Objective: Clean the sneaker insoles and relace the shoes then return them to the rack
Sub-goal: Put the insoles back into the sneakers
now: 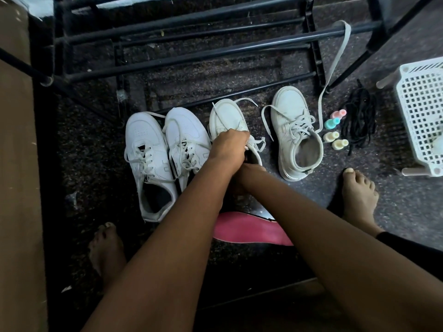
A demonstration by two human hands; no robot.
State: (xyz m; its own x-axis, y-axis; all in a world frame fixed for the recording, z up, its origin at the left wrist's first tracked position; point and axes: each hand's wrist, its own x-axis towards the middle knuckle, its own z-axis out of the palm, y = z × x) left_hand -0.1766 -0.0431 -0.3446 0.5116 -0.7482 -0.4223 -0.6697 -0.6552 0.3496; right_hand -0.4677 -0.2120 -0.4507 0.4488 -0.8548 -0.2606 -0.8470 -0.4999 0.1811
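your left hand (230,142) is curled tight on top of the cream shoe (226,116), pinching its tongue and laces. i think you hold it there so the shoe does not slide and its mouth opens wide. your right hand (250,171) is at the heel end, going into the shoe's hole. your left arm covers its fingers, so i cannot tell if they are spread or holding something. my guess is it is after the insole inside. a pink insole (251,232) lies flat on the floor under your arms, close to you and easy to reach for cleaning. the other cream shoe (294,135) stands just beside, on the right. a long lace (340,44) runs from it up over a bar of the rack (191,47). two white sneakers (148,149) sit side by side on the left. black laces (359,121) and four little bottles (332,123) wait near the white basket (422,111). none of the four shoes is on the rack yet.
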